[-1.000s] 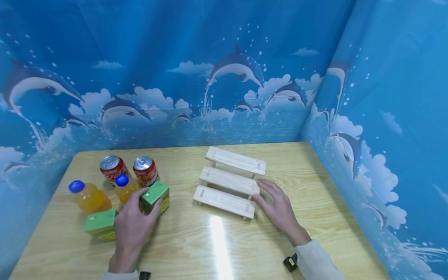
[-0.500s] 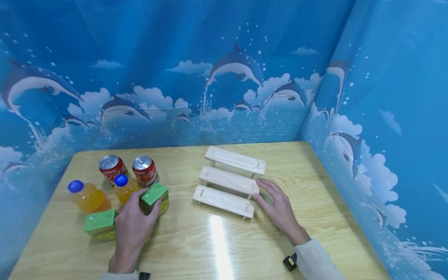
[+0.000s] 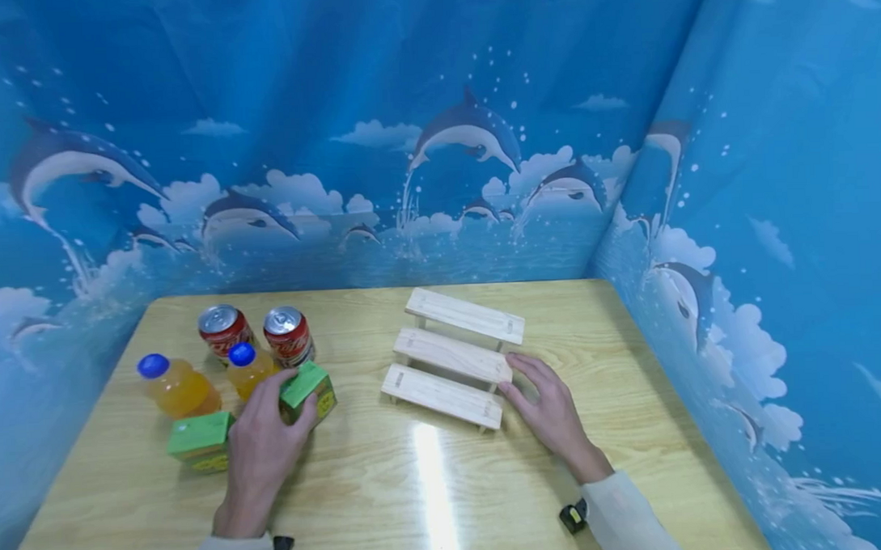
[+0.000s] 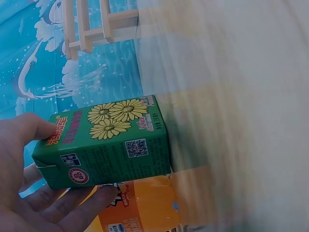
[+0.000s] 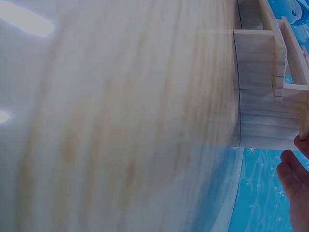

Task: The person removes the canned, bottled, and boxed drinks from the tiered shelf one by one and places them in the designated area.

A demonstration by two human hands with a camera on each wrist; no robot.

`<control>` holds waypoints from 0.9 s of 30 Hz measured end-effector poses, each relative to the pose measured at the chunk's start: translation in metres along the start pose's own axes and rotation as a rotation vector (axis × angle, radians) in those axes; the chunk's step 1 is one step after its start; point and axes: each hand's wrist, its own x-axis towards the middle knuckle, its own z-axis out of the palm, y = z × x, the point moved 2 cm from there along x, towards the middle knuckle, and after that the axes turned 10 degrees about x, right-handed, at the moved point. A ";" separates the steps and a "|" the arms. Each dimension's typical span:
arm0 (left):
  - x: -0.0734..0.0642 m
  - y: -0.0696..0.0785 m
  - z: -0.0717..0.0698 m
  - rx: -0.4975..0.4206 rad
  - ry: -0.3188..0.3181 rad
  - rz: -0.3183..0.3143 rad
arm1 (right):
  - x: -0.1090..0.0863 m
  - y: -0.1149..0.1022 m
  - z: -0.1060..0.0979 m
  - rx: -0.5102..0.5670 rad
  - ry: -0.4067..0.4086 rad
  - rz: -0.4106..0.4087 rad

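Note:
My left hand (image 3: 264,443) grips a green drink carton (image 4: 106,145) with yellow flowers on it, thumb on one side and fingers on the other. In the head view this carton leans slightly. Close behind it stands an orange drink bottle (image 3: 249,372) with a blue cap, partly hidden by the hand. On the right, my right hand (image 3: 550,413) holds the right end of a three-step wooden stand (image 3: 451,355), thumb and index finger at the middle step's end. In the right wrist view, fingertips (image 5: 290,166) show beside the stand's side panel (image 5: 260,92).
A second green carton (image 3: 200,441) sits left of my left hand, with another orange bottle (image 3: 182,391) behind it. Two red soda cans (image 3: 226,335) stand farther back. The wooden table (image 3: 376,504) is bounded by blue dolphin-print curtains (image 3: 323,255) behind and at the right.
The carton in my left hand has tilted slightly, its lower end swinging to the right. My right hand and the wooden stand stay where they were.

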 end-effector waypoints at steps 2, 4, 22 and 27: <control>0.001 0.001 -0.001 -0.007 0.000 -0.002 | 0.000 -0.001 -0.001 0.000 -0.002 -0.001; 0.002 0.002 -0.003 -0.014 -0.004 -0.010 | 0.000 -0.001 -0.001 -0.006 -0.005 0.000; 0.021 0.018 -0.028 0.067 0.088 0.140 | 0.001 -0.002 -0.001 -0.011 0.002 0.014; 0.028 0.023 -0.035 0.108 0.093 0.183 | 0.006 -0.003 -0.008 -0.023 0.014 0.020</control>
